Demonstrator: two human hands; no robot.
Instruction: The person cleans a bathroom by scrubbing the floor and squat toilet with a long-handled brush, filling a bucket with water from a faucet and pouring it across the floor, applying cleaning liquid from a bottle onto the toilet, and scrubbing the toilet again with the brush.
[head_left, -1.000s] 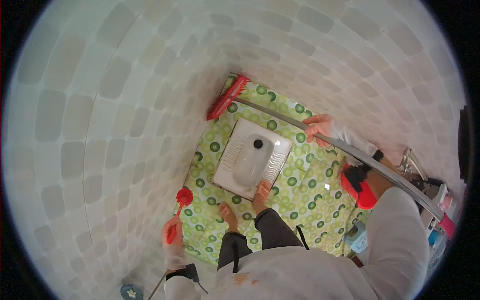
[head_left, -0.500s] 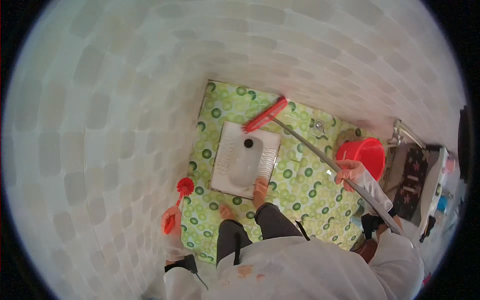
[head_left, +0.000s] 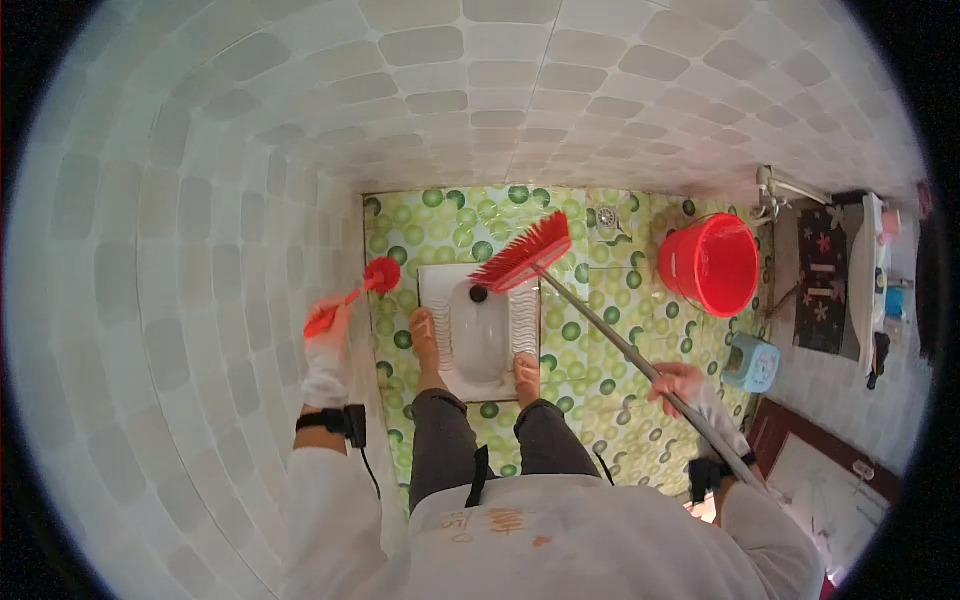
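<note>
Closed round the handle of a red toilet brush point(head_left: 381, 275) is my left hand point(head_left: 328, 318), near the left wall; the round bristle head points right. My right hand point(head_left: 678, 388) grips the long grey handle of a red broom point(head_left: 528, 255). The broom's head is tilted over the back of the white squat toilet point(head_left: 478, 340), its bristles facing up and left, close to the dark drain hole. Whether the bristles touch the toilet, I cannot tell. My feet stand on either side of the toilet.
A red bucket point(head_left: 710, 265) stands on the green patterned floor at the right, with a light-blue stool point(head_left: 752, 363) below it. A floor drain point(head_left: 607, 217) lies by the back wall. A tap point(head_left: 768, 197) and a washbasin unit point(head_left: 868, 270) are at the right wall.
The broom head has lifted and turned so its bristles show. My left hand has moved forward with the toilet brush. My left foot has stepped up beside the toilet, and the view has turned.
</note>
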